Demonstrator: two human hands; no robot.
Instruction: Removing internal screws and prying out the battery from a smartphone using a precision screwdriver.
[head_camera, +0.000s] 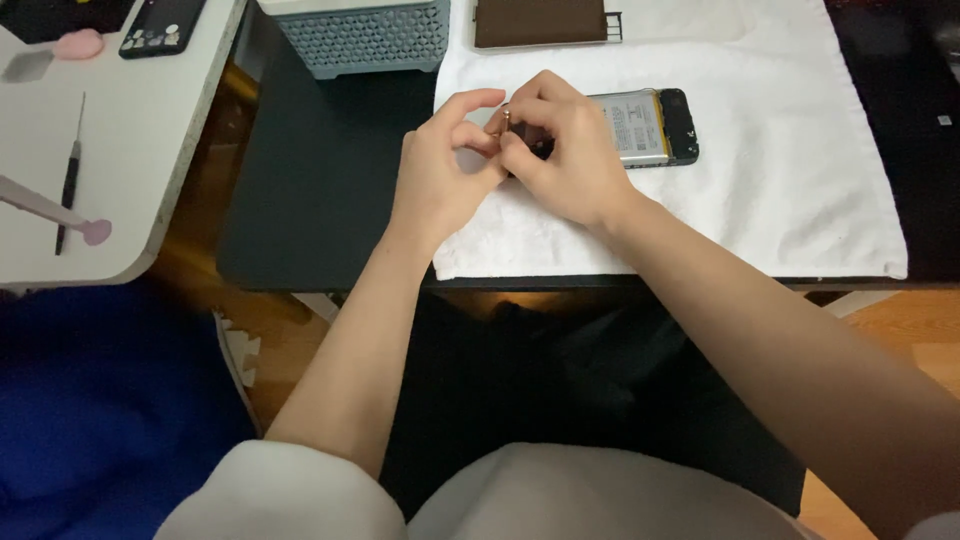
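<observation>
Two work surfaces fill the view: a white side table at the left, carrying a thin screwdriver and a pink-tipped tool, and a black desk under a white cloth. Between them shows a strip of wooden floor. A grey perforated box sits at the desk's far edge.

The left hand and right hand meet over the cloth's left part, fingertips pinched together on a small coppery part, too small to identify. An opened smartphone lies on the cloth, its left end hidden under the right hand; its long axis runs left to right. A brown back cover rests beyond it. Bare cloth stretches to the right and toward the near edge.
</observation>
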